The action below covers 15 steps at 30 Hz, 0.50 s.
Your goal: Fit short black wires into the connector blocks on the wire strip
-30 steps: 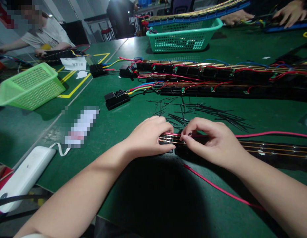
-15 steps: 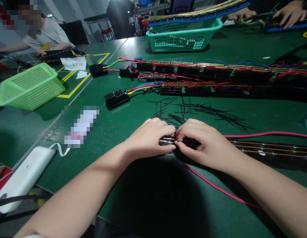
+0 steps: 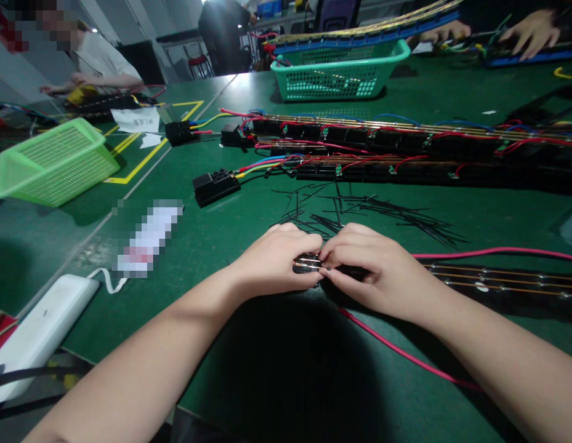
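A long black strip with brass rails (image 3: 498, 280) lies across the green table (image 3: 276, 369) in front of me. My left hand (image 3: 271, 258) is closed around its left end. My right hand (image 3: 373, 267) touches the left one, with its fingers pinched on the same end of the strip. A red wire (image 3: 493, 251) runs along the strip's far side, and a second stretch of it passes under my right forearm. Loose black cable ties (image 3: 382, 212) lie scattered just beyond my hands.
Several finished strips with coloured wires (image 3: 406, 147) lie further back, with black connector blocks (image 3: 216, 184). A light green basket (image 3: 52, 160) sits at left, a teal basket (image 3: 341, 74) at the back, a white device (image 3: 40, 329) near left. Other people work at far left and top right.
My right hand has slid left along the strip until it meets my left hand. The red wire it was pinching now lies behind it. The view has tilted slightly.
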Each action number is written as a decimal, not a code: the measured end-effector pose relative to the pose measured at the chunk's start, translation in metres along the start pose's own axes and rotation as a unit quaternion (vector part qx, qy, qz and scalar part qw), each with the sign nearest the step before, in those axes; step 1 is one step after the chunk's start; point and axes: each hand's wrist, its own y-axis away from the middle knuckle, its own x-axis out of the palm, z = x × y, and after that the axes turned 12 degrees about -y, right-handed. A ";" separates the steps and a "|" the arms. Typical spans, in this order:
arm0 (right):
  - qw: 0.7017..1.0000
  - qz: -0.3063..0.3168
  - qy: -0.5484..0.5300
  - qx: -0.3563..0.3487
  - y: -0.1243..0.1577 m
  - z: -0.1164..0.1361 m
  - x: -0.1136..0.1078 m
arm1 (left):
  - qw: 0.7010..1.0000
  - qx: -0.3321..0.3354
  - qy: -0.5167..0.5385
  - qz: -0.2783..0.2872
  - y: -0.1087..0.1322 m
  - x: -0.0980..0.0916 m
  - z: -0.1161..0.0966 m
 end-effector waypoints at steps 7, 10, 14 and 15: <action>1.000 0.002 -0.003 0.007 -0.001 0.001 -0.001 | 1.000 0.004 -0.008 -0.012 -0.001 0.002 -0.001; 1.000 0.000 -0.003 0.008 -0.001 0.000 -0.001 | 1.000 0.004 -0.003 -0.019 -0.001 0.002 0.000; 1.000 -0.010 0.009 0.001 0.001 -0.003 -0.001 | 1.000 -0.006 -0.008 -0.028 -0.001 0.004 0.001; 1.000 -0.015 0.013 0.001 0.001 -0.004 0.000 | 1.000 -0.006 -0.012 -0.028 -0.001 0.005 0.001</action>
